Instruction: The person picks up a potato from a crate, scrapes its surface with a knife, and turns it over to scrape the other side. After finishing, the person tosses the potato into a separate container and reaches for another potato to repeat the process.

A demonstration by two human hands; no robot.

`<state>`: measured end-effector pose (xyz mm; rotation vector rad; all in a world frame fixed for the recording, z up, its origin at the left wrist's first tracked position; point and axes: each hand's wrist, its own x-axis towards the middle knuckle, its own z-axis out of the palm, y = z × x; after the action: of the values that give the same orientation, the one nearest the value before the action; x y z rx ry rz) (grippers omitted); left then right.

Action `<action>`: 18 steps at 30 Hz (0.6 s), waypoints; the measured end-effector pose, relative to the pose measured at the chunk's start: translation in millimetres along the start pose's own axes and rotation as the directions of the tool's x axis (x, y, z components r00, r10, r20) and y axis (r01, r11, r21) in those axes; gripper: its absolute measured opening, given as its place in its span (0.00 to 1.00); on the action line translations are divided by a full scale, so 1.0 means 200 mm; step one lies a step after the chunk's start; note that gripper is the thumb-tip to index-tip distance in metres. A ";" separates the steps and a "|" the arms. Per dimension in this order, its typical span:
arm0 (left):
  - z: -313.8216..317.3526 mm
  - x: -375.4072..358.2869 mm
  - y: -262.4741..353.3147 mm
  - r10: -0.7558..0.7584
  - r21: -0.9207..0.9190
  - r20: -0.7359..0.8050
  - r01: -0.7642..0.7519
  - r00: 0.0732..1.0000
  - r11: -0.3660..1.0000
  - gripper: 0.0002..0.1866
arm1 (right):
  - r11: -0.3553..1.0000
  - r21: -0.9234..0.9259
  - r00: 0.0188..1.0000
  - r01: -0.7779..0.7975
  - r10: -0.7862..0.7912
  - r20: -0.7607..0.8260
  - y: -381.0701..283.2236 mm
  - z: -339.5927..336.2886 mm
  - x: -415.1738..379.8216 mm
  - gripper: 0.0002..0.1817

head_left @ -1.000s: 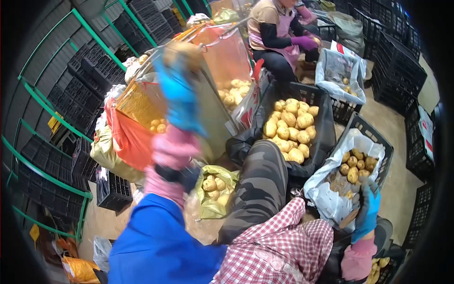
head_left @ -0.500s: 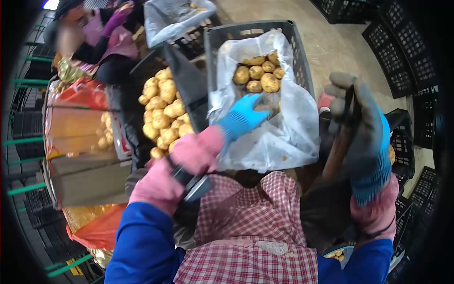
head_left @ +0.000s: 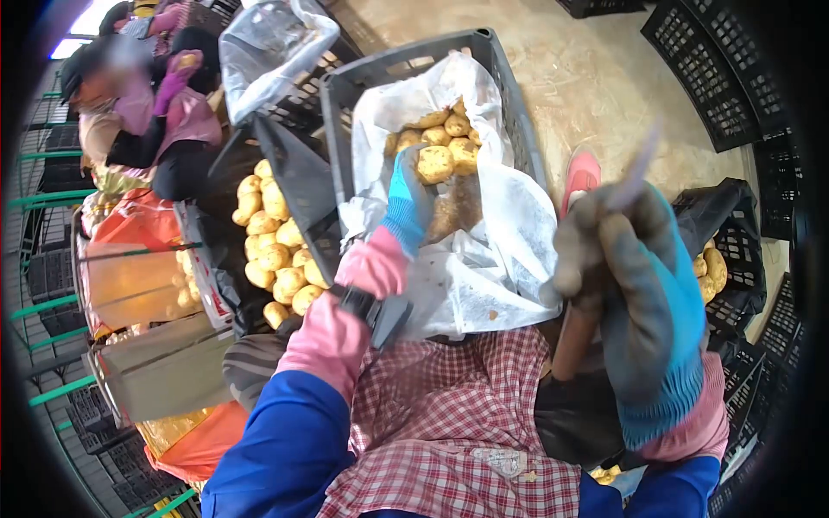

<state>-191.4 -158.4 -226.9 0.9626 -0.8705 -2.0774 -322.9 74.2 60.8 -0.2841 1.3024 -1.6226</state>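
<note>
My left hand [head_left: 408, 200], in a blue glove, is inside the lined crate with its thumb side against a large potato [head_left: 434, 164]. Its fingers curl along the potato's left side and are partly hidden. More potatoes [head_left: 433, 135] lie behind it in the white liner [head_left: 509, 216]. To the right of the crate, my right hand [head_left: 643, 293], in a blue glove with a dark, soiled palm, is raised and closed on a knife. The knife's narrow blade [head_left: 637, 171] is smeared by motion and points up. A brown handle-like piece [head_left: 573, 344] shows below the fingers.
The grey crate [head_left: 522, 112] stands before me. Loose potatoes [head_left: 275, 257] lie to its left beside a black flap [head_left: 298, 177]. A person [head_left: 186, 116] sits at upper left holding a potato. Black crates [head_left: 708, 65] and a potato-filled container [head_left: 734, 250] stand right.
My left hand has gone from open over the liner to gripping a potato at the pile's near left. The right hand has turned, showing the blurred blade. The view has shifted.
</note>
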 end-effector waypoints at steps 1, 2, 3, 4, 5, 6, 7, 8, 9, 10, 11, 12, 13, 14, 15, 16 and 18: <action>0.10 -0.12 0.13 0.023 0.034 0.060 -0.025 0.998 0.999 0.19 | 0.999 -0.008 0.998 0.040 -0.039 0.045 0.04 0.00 0.00 0.19; 0.20 -0.28 0.27 0.041 0.066 0.118 -0.049 0.992 0.997 0.20 | 0.997 -0.017 0.993 0.077 -0.076 0.089 0.08 0.02 -0.01 0.20; 0.29 -0.45 0.39 0.055 0.098 0.177 -0.073 0.983 0.992 0.21 | 0.996 -0.029 0.993 0.078 -0.075 0.090 0.13 0.04 -0.01 0.23; 0.36 -0.59 0.50 0.099 0.233 0.212 -0.149 0.972 0.961 0.22 | 0.996 -0.044 0.993 0.083 -0.079 0.088 0.17 0.05 -0.02 0.25; 0.42 -0.72 0.60 0.140 0.359 0.253 -0.228 0.957 0.905 0.23 | 0.992 -0.112 0.996 0.054 -0.046 0.078 0.18 0.09 -0.03 0.26; 0.45 -0.83 0.67 0.174 0.473 0.293 -0.301 0.940 0.828 0.24 | 0.983 -0.182 0.998 0.022 -0.011 0.063 0.18 0.12 -0.05 0.27; 0.47 -0.92 0.71 0.220 0.422 0.294 -0.332 0.930 0.843 0.23 | 0.988 -0.153 0.992 0.020 -0.001 0.124 0.20 0.15 -0.08 0.28; 0.45 -0.97 0.72 0.344 0.480 0.364 -0.491 0.866 0.727 0.22 | 0.992 -0.126 0.982 0.015 0.009 0.187 0.22 0.17 -0.10 0.28; 0.42 -1.00 0.73 0.446 0.519 0.440 -0.626 0.780 0.582 0.22 | 0.995 -0.100 0.969 0.005 0.020 0.247 0.25 0.20 -0.12 0.29; 0.42 -1.04 0.75 0.526 0.539 0.515 -0.733 0.677 0.416 0.21 | 0.997 -0.073 0.951 0.002 0.021 0.308 0.28 0.21 -0.12 0.30; 0.40 -1.11 0.80 0.527 0.540 0.630 -0.809 0.570 0.231 0.18 | 0.999 -0.046 0.929 -0.004 0.021 0.368 0.30 0.22 -0.12 0.31; 0.41 -1.17 0.81 0.554 0.529 0.543 -0.769 0.631 0.358 0.17 | 1.000 -0.020 0.904 -0.014 0.021 0.426 0.33 0.23 -0.13 0.32; 0.43 -1.21 0.81 0.564 0.499 0.453 -0.721 0.690 0.481 0.17 | 1.000 -0.004 0.884 -0.008 0.009 0.467 0.34 0.25 -0.14 0.33; 0.44 -1.25 0.82 0.558 0.452 0.363 -0.665 0.746 0.595 0.17 | 1.000 0.018 0.868 0.008 -0.015 0.496 0.37 0.26 -0.15 0.34; 0.45 -1.27 0.85 0.521 0.394 0.333 -0.617 0.786 0.681 0.16 | 0.999 0.039 0.852 0.022 -0.039 0.523 0.40 0.26 -0.15 0.34; 0.47 -1.30 0.88 0.486 0.347 0.300 -0.569 0.821 0.746 0.17 | 0.998 0.060 0.836 0.033 -0.061 0.546 0.43 0.28 -0.15 0.35; 0.51 -1.32 0.90 0.395 0.237 0.247 -0.451 0.885 0.861 0.17 | 0.989 0.139 0.845 0.048 -0.115 0.522 0.42 0.28 -0.15 0.38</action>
<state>-90.8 -18.6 61.6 0.6385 -1.3825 -1.7024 -223.6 69.8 23.6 -0.6698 0.7721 -1.5371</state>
